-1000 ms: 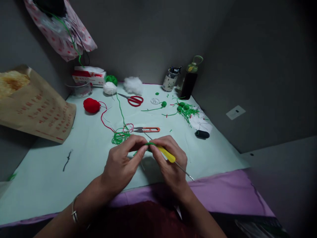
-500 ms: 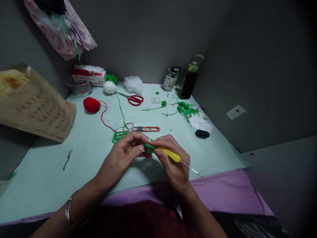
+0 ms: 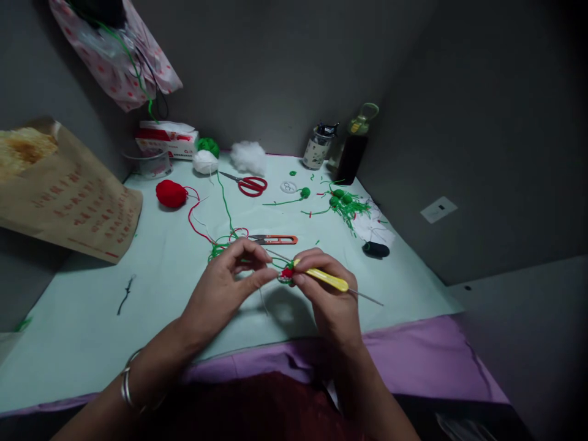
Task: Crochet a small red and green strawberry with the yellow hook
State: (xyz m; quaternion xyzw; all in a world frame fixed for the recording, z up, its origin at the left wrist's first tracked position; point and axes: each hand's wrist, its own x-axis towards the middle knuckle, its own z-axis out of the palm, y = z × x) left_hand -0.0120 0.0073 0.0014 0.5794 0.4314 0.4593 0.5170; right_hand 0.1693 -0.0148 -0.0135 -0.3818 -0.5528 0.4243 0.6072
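Observation:
My right hand (image 3: pixel 328 293) is closed on a yellow-handled crochet hook (image 3: pixel 327 279), whose metal shaft sticks out to the right. A small crocheted piece (image 3: pixel 287 273), red with green, sits at my right fingertips. My left hand (image 3: pixel 225 288) pinches thin green yarn just left of that piece. The yarn runs back to a loose green tangle (image 3: pixel 219 250) on the pale green table (image 3: pixel 92 306).
Orange thread snips (image 3: pixel 274 239) lie just beyond my hands. Farther back are red scissors (image 3: pixel 250 184), a red yarn ball (image 3: pixel 171 193), white and green yarn balls, white stuffing (image 3: pixel 248 156), green crocheted bits (image 3: pixel 344 201), a jar and a dark bottle (image 3: pixel 351 158). A brown paper bag (image 3: pixel 64 196) stands at left.
My right hand has swung the hook so its shaft points more to the right, and the small piece has turned to show red. My left hand has drawn slightly away, fingers pinching the yarn.

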